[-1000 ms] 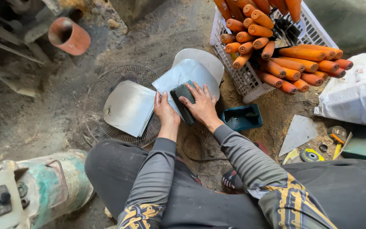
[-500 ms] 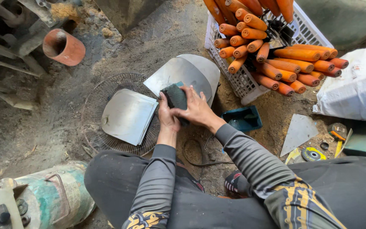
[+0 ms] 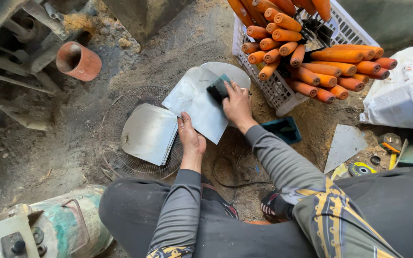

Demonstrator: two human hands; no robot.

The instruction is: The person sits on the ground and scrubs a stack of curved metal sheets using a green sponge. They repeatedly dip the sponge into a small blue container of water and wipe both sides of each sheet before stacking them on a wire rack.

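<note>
My left hand point(image 3: 190, 137) grips the near edge of a flat, shiny metal blade sheet point(image 3: 194, 102) and holds it over the dirt floor. My right hand point(image 3: 237, 105) presses a dark scrubbing pad point(image 3: 217, 87) onto the sheet's far end. A stack of similar metal sheets point(image 3: 150, 134) lies just left of my left hand on a round wire fan guard point(image 3: 115, 155). A rounded metal blade point(image 3: 233, 72) shows behind the held sheet.
A white plastic crate point(image 3: 274, 88) packed with orange wooden handles point(image 3: 311, 57) stands at the back right. A teal box point(image 3: 283, 129), a loose triangular metal blade point(image 3: 344, 145), small discs, a white sack point(image 3: 405, 95), a clay pipe piece point(image 3: 78, 60) and a greenish machine point(image 3: 68, 224) surround me.
The right hand with the pad has slid from the sheet's middle toward its far end. The left hand has shifted down to the sheet's near edge.
</note>
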